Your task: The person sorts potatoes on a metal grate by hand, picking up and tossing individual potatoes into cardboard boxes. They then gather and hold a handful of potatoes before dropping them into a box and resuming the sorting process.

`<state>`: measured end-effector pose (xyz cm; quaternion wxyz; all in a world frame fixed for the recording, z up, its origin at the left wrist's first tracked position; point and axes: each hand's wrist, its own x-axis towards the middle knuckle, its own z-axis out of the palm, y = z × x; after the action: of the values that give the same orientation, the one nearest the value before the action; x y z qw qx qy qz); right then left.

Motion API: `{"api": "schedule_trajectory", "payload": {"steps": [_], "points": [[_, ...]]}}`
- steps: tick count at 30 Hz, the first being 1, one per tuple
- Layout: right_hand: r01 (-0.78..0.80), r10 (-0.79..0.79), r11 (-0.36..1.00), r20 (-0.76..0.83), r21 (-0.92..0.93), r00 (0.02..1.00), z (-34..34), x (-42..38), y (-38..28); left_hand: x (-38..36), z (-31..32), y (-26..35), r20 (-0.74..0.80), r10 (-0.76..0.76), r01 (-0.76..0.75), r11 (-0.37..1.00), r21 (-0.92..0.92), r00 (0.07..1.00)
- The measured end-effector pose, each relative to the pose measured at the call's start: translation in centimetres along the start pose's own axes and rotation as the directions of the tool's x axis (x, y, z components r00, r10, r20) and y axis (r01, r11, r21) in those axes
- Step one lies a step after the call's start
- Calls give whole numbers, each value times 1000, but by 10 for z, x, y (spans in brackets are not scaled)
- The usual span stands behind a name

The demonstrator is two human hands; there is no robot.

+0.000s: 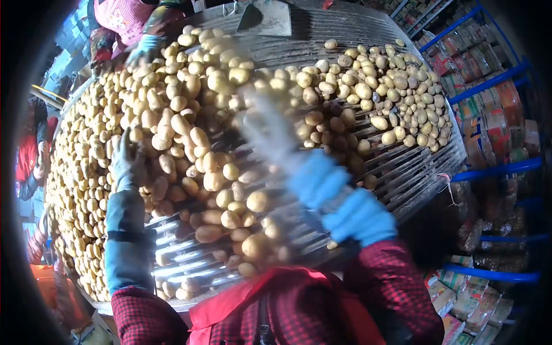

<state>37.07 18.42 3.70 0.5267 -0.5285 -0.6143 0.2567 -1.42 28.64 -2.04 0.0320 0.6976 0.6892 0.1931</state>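
Note:
A great heap of potatoes [172, 123] covers the left and middle of a slatted metal sorting table [402, 184]. My left hand [127, 161], in a pale work glove, rests against the heap's near part with its fingers stretched out and apart, touching potatoes. My right hand [267, 126], also gloved, is over the middle of the slats, between the heap and a smaller group of potatoes [414, 86] on the right. Motion smears its fingers, so whether it holds anything does not show. Several potatoes [247, 218] lie loose between my forearms.
A light metal scoop or tray [265, 18] lies at the table's far edge. Across the table, a co-worker's gloved hand [145, 49] reaches to the heap. Other people stand along the left side. Blue metal rails [489, 169] and stacked packages [489, 115] are at the right.

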Motion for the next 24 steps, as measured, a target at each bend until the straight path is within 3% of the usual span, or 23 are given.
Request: {"api": "schedule_trajectory", "payload": {"steps": [3,4,5,6,7,8,10,11,12,14,16,17,20,21,22,23,24], "points": [[-23,-12,990,-244,-140,970,-149,-34,87,-15,-2,-21,-156,318,-294,943,159,935],[-198,134,973,-406,-121,904,-186,-53,95,-15,-3,-26,-142,333,-322,942,100,932],[-219,68,905,-385,-364,920,-220,-73,96,-14,-3,-26,-147,314,-298,947,118,938],[-361,211,885,-439,-293,873,-237,-92,91,-15,-4,-21,-149,297,-278,951,135,943],[-274,63,791,-373,-546,926,-261,-113,116,-16,-6,-15,-139,282,-265,956,125,949],[-270,85,791,-339,-548,937,-259,-116,128,-15,-3,-17,-165,309,-277,941,193,937],[-279,148,791,-273,-545,951,-240,-122,135,-13,-1,-18,-151,298,-277,950,143,943],[-302,208,840,-247,-450,947,-230,-118,132,-14,-2,-18,-140,272,-259,960,103,952],[-361,256,860,-308,-360,916,-214,-110,124,-17,-4,-10,-141,222,-193,962,195,965],[-379,308,912,-346,-158,886,-196,-101,127,-14,-1,-15,-147,233,-199,956,215,961],[-309,272,948,-307,-78,912,-165,-83,114,-13,-1,-14,-130,204,-177,966,190,970],[-354,323,931,-255,-87,911,-152,-74,100,-13,0,-11,-122,180,-158,972,173,976],[-262,237,958,-197,-114,951,-103,-47,104,-10,2,-11,-134,179,-155,973,173,975],[-381,384,923,-226,55,895,-79,-34,87,-11,0,-7,-132,174,-150,973,174,976],[-191,206,977,-181,96,962,-56,-16,94,-11,-2,-5,-130,170,-146,974,174,977],[-206,250,943,-149,262,957,-37,-9,97,-9,2,-10,-131,188,-167,973,157,973],[-233,260,953,-127,195,957,-20,-1,96,-7,2,-9,-131,179,-155,972,176,975]]}}
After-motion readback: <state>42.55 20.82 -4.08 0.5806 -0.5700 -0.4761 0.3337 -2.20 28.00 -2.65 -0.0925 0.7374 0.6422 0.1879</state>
